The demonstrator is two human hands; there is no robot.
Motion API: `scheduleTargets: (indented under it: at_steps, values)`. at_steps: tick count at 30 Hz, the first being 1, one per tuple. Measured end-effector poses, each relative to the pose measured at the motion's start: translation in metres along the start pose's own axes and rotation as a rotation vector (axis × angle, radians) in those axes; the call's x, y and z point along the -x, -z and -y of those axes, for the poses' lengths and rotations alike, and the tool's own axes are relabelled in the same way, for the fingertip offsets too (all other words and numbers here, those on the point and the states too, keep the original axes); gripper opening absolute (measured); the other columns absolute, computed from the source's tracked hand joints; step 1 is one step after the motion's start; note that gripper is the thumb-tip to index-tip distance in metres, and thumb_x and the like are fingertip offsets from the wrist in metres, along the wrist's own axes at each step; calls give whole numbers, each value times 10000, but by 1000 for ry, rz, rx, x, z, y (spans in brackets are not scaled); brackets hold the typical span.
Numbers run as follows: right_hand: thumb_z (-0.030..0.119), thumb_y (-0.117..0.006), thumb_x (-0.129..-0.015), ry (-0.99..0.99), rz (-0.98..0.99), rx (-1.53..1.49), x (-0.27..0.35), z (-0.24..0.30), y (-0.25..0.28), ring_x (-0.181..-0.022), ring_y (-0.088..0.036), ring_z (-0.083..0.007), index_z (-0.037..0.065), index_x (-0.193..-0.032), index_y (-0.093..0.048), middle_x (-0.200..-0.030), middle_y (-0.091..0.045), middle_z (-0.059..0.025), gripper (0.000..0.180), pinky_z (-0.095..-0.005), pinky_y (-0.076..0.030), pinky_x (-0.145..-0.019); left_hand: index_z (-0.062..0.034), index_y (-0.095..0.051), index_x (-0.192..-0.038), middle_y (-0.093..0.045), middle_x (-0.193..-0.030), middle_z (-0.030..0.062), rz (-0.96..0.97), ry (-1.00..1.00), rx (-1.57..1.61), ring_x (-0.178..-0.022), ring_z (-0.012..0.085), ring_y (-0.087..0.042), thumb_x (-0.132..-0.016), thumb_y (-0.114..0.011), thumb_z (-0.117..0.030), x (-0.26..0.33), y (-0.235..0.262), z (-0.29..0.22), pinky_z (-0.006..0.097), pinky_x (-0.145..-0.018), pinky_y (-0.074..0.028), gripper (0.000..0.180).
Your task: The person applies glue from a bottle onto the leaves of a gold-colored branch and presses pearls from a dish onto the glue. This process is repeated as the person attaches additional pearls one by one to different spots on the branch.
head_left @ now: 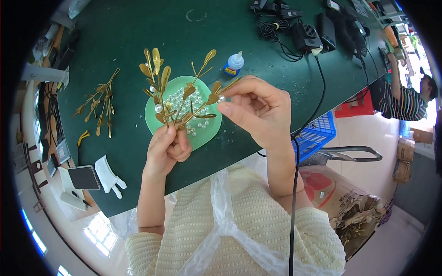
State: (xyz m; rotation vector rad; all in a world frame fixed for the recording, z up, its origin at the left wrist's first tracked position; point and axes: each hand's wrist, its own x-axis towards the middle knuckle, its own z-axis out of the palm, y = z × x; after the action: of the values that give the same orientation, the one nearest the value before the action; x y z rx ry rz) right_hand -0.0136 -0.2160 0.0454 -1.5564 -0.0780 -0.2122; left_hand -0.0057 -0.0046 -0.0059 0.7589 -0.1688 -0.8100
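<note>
My left hand point(168, 146) grips the lower stems of a gold metal leaf branch point(157, 60), which fans out upward over a light green plate point(213, 131). A few white pearl beads sit among its leaves at the left. With thumb and forefinger, my right hand point(263, 110) pinches a white pearl bead point(221, 98) against a leaf on the branch's right side. Many loose pearl beads point(197, 99) lie in the plate, partly hidden by the branch. Behind the plate stands a small blue glue bottle point(233, 64) with a pale nozzle top.
Another gold branch point(99, 102) lies at the left, near a phone point(84, 178) and a white glove point(107, 174). Black adapters with cables point(305, 37) crowd the far right. One cable hangs beside my right arm. A blue basket point(317, 133) stands below; a person sits beyond.
</note>
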Motion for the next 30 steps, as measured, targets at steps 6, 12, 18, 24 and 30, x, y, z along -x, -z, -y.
scheduleTargets:
  at_steps: [6, 12, 18, 24, 30]
  values:
    - [35, -693, -650, 46, -26, 9, 0, -4, 1, -434, -271, 0, 35, -799, -626, -709, -562, 9, 163, -156, -219, -404, -23, -457, -678, -179, -452, -65, 10, -4, 9, -374, 52, -153, -925, -325, -322, -2, 1, 1, 235, -356, -117, 410]
    - [40, -689, -658, 33, -19, -7, -1, -6, 0, -435, -265, 1, 36, -812, -623, -705, -557, 15, 167, -154, -220, -404, -26, -460, -690, -182, -458, -62, 11, 1, 4, -383, 54, -152, -921, -342, -332, -2, 0, 0, 239, -368, -120, 402]
    - [19, -684, -685, -48, 8, -6, 0, 0, 2, -515, -348, 6, -16, -814, -597, -657, -497, 35, 160, -138, -267, -483, -26, -457, -694, -182, -459, -62, 5, -4, 2, -382, 54, -155, -923, -338, -327, -1, 0, 0, 239, -367, -120, 396]
    - [53, -688, -670, -34, -4, -48, -1, -7, 2, -448, -267, 7, 21, -811, -614, -722, -570, 15, 163, -146, -242, -415, -25, -459, -696, -183, -461, -63, 2, 3, -1, -383, 54, -155, -924, -334, -331, -2, 1, 1, 240, -370, -117, 401]
    - [54, -690, -670, -31, -11, -58, -1, -8, 2, -450, -270, 7, 23, -807, -613, -745, -589, 4, 160, -144, -251, -415, -24, -463, -698, -180, -465, -66, -12, 7, -10, -387, 53, -154, -925, -330, -335, -2, 1, 1, 241, -373, -113, 408]
